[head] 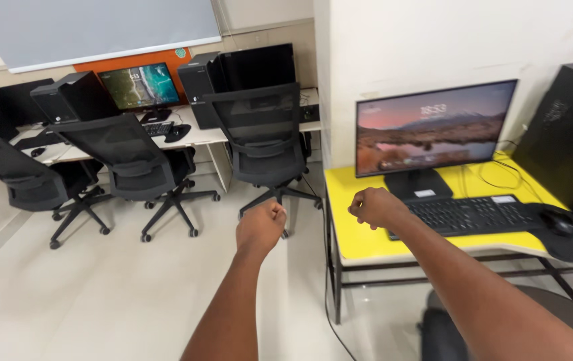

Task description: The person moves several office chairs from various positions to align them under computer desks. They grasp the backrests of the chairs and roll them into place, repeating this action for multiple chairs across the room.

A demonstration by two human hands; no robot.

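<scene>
Office room, yellow bench (360,244) at right, both fists out in front.
Left hand (260,225) clenched empty over floor; right hand (375,206) curled shut, empty, just left of keyboard (470,214); could knock keyboard or monitor (433,127).

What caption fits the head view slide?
Both fists, left hand and right hand, raised empty beside a yellow desk with monitor and keyboard.

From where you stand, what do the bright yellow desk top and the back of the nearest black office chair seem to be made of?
The bright yellow desk top looks like laminated board with a smooth, slightly glossy finish: flat even colour, and a pale edge band. Its frame seems dark painted metal tube. The back of the nearest black office chair appears to be mesh fabric in a plastic frame, faintly see-through.
</scene>
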